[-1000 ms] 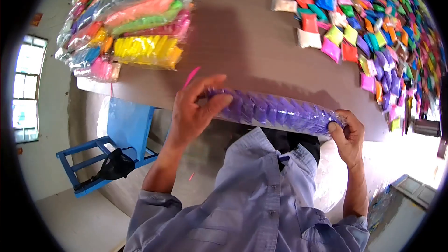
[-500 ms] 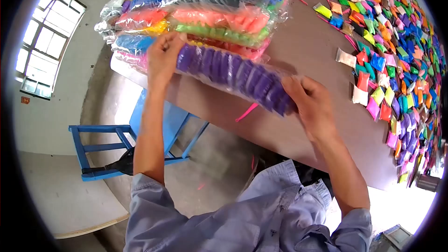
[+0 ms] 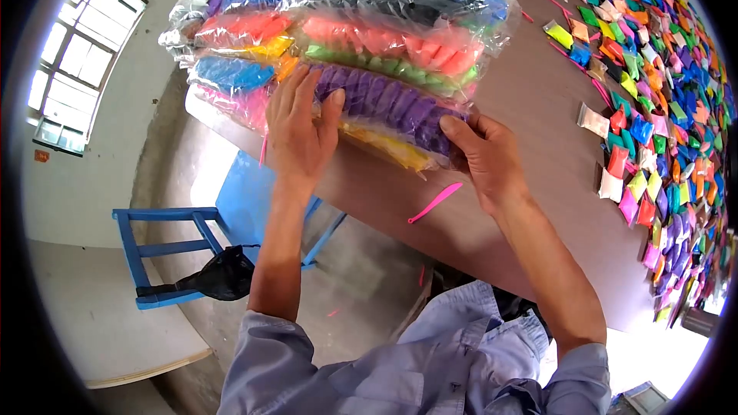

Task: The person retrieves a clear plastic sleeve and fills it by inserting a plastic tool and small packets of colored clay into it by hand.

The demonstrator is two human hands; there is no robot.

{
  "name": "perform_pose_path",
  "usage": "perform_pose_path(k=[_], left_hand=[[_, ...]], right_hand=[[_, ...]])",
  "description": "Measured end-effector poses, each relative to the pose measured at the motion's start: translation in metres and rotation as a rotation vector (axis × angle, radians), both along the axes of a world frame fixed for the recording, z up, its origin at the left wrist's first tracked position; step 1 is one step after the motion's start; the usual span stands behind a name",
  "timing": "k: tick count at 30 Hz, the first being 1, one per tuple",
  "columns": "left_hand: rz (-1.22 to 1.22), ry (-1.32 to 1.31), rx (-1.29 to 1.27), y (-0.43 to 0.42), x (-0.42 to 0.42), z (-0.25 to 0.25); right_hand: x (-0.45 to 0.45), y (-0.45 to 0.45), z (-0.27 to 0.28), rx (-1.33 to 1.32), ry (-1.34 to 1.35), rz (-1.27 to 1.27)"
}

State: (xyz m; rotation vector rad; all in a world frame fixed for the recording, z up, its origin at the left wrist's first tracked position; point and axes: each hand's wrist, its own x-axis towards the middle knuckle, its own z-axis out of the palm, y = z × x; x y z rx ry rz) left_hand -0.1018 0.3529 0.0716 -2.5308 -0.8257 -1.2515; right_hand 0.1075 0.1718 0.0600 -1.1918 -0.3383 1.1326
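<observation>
A clear plastic bag filled with a row of purple packets (image 3: 384, 101) lies tilted against the front of a pile of similar bags (image 3: 369, 0). My left hand (image 3: 301, 127) is at its left end, fingers stretched along the plastic and thumb on its front. My right hand (image 3: 490, 155) grips the right end, thumb on top and fingers underneath. Beneath the purple bag, a bag of yellow packets (image 3: 392, 147) shows partly. A thin pink plastic tool (image 3: 436, 202) lies on the brown table (image 3: 530, 131), just below the right hand.
Many loose, colourful packets (image 3: 661, 131) spread over the table's right side, with several pink strips near them. A blue chair (image 3: 173, 244) with a black bag (image 3: 223, 273) hanging on it stands left, beyond the table edge. A barred window (image 3: 84, 61) is at far left.
The purple bag has moved up onto the front of the pile, with both hands closer together. My left hand's fingers have straightened along its end. The yellow bag now shows beneath.
</observation>
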Motion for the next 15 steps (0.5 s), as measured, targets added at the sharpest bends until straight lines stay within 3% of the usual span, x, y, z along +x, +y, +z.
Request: perform_pose_path(k=[6,12,15], left_hand=[[-0.056,-0.039,-0.18,0.017,0.002,-0.013],[-0.035,-0.045,-0.221,0.018,-0.001,-0.014],[-0.033,-0.055,-0.173,0.016,-0.003,-0.014]], right_hand=[[-0.003,0.007,0.015,-0.124,-0.245,0.045],[0.003,-0.008,0.001,-0.112,-0.118,0.04],[0.012,-0.039,-0.011,-0.053,-0.192,-0.009]])
